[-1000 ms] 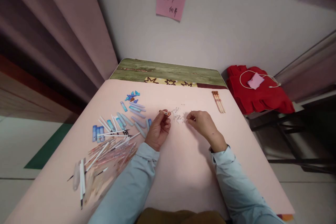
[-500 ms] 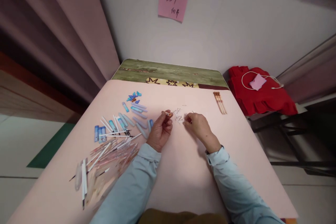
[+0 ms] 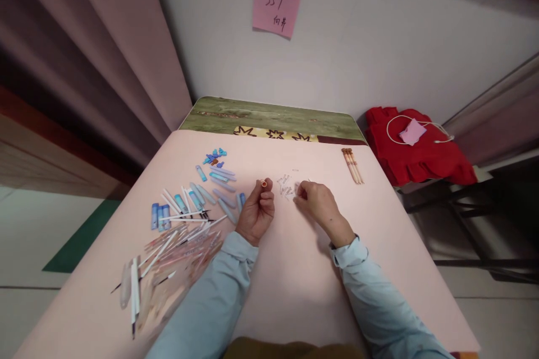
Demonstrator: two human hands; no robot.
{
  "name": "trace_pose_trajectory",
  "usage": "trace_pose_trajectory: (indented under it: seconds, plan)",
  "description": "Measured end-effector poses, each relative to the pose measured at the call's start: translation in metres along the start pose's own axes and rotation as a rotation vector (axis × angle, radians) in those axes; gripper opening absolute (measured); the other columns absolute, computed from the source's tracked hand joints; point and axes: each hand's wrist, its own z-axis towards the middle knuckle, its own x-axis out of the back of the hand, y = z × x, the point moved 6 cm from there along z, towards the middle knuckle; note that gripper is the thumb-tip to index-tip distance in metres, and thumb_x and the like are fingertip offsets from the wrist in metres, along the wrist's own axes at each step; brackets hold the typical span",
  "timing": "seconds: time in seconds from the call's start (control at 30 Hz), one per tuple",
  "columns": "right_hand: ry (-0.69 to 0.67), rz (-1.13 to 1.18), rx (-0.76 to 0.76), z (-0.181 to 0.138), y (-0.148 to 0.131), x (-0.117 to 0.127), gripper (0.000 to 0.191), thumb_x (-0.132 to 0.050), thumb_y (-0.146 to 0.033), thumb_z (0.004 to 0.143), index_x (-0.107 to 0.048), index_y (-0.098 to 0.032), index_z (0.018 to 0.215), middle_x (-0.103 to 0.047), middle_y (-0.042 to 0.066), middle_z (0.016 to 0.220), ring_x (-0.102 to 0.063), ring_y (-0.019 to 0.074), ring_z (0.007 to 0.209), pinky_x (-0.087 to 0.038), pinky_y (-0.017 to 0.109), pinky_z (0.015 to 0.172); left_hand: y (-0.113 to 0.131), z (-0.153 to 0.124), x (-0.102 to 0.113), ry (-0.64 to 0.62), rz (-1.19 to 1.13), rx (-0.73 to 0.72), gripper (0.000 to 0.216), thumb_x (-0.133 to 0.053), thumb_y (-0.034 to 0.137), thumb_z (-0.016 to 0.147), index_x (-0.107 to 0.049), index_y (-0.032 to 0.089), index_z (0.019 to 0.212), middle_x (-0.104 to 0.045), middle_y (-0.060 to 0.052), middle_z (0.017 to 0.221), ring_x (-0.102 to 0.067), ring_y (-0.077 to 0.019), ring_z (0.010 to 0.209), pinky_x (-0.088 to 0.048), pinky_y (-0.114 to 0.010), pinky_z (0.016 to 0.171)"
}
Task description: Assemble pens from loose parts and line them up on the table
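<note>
My left hand [image 3: 256,210] is closed round a short pink-orange pen tube [image 3: 263,183], held upright so its open end faces up. My right hand [image 3: 316,202] rests on the pink table cover [image 3: 295,269] with fingertips pinched among a scatter of tiny clear pen parts [image 3: 287,186]; what it pinches is too small to name. Both hands sit close together at the middle of the table.
To the left lie blue pen caps and barrels [image 3: 197,190], with white refills and pinkish barrels [image 3: 168,247] nearer me. A few assembled orange pens [image 3: 351,164] lie at the far right. A red cloth with a white cable [image 3: 415,143] sits beside the table.
My left hand turned the tube from lying sideways to standing on end. My right hand slid a little left into the small clear parts.
</note>
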Motion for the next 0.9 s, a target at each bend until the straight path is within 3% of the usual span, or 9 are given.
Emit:
trace_pose_trajectory:
  seconds: [0.33,0.6,0.7,0.8,0.9]
  plan:
    - [-0.019,0.14,0.002,-0.001,0.001,0.005,0.008,-0.063,-0.021,0.078,-0.063,-0.021,0.069,-0.066,0.0,0.066,-0.055,0.0142,0.061,-0.034,0.024,0.059,-0.001,0.002,0.0,-0.035,-0.015,0.024,0.021,-0.046,0.017,0.1,-0.065,0.01,0.091,-0.069,-0.004,0.084,-0.057,-0.0001,0.053,-0.047,-0.005,0.044]
    - [-0.087,0.206,0.012,0.002,0.009,0.002,0.01,-0.064,-0.021,0.077,-0.064,-0.02,0.067,-0.066,-0.001,0.064,-0.055,0.0138,0.059,-0.035,0.024,0.057,0.004,0.005,0.001,0.002,0.175,-0.125,0.013,-0.053,0.012,0.095,-0.065,0.008,0.097,-0.07,-0.005,0.085,-0.064,-0.0036,0.059,-0.053,-0.009,0.053]
    - [-0.03,0.234,-0.003,0.001,0.009,0.008,0.012,-0.064,-0.023,0.079,-0.064,-0.02,0.067,-0.066,0.0,0.063,-0.056,0.0148,0.059,-0.037,0.025,0.059,0.007,0.005,0.001,0.018,0.268,-0.214,0.007,-0.062,0.012,0.09,-0.066,0.01,0.095,-0.072,-0.007,0.088,-0.066,-0.0057,0.063,-0.054,-0.011,0.057]
    - [0.018,0.565,-0.017,-0.005,-0.001,0.008,0.023,-0.055,-0.036,0.09,-0.065,-0.02,0.076,-0.064,0.0,0.063,-0.057,0.0144,0.055,-0.042,0.025,0.058,0.009,0.005,-0.001,-0.027,0.39,-0.304,0.016,-0.074,0.018,0.081,-0.067,0.012,0.095,-0.072,-0.005,0.086,-0.067,-0.0076,0.066,-0.054,-0.014,0.06]
    - [-0.074,1.141,-0.099,-0.016,-0.02,-0.014,0.038,-0.053,-0.056,0.091,-0.065,-0.02,0.092,-0.068,0.003,0.074,-0.059,0.0139,0.055,-0.045,0.024,0.051,0.01,0.002,-0.008,-0.089,0.614,-0.409,0.024,-0.079,0.025,0.076,-0.069,0.014,0.095,-0.07,-0.003,0.078,-0.063,-0.0082,0.061,-0.05,-0.017,0.057]
